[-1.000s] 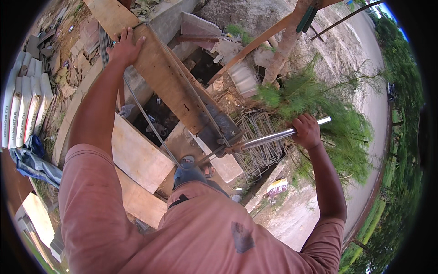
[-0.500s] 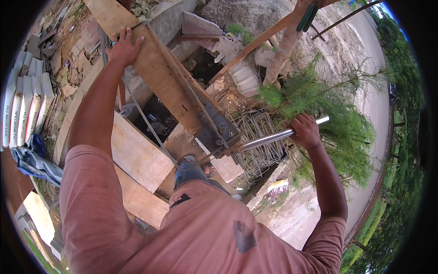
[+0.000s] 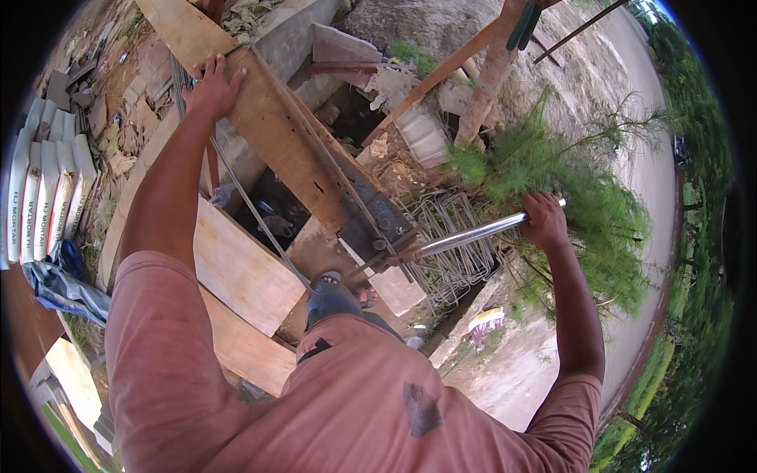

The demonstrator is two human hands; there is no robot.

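Note:
My left hand (image 3: 213, 91) lies with its fingers spread on a long wooden plank (image 3: 292, 142), near its upper end. Beside that palm, thin steel rods (image 3: 181, 87) run along the plank's edge. Another steel rod (image 3: 331, 169) stretches down the plank to a dark metal plate with pegs (image 3: 382, 225). Out to the right, my right hand (image 3: 544, 219) is closed around a shiny metal pipe (image 3: 481, 233), close to its outer end. The pipe's inner end meets a rusty bending lever (image 3: 400, 258) at the pegs.
Bent steel stirrups (image 3: 457, 268) are heaped beyond the pegs, next to a feathery green bush (image 3: 583, 213). Plywood sheets (image 3: 244, 260) lie at lower left over a dark pit (image 3: 272, 201). White bags (image 3: 51, 189) are stacked at far left. Slanting timber posts (image 3: 449, 67) stand ahead.
My right hand and the outer end of the pipe have shifted slightly right and forward. My left hand stays on the plank. The whole view has tilted a little.

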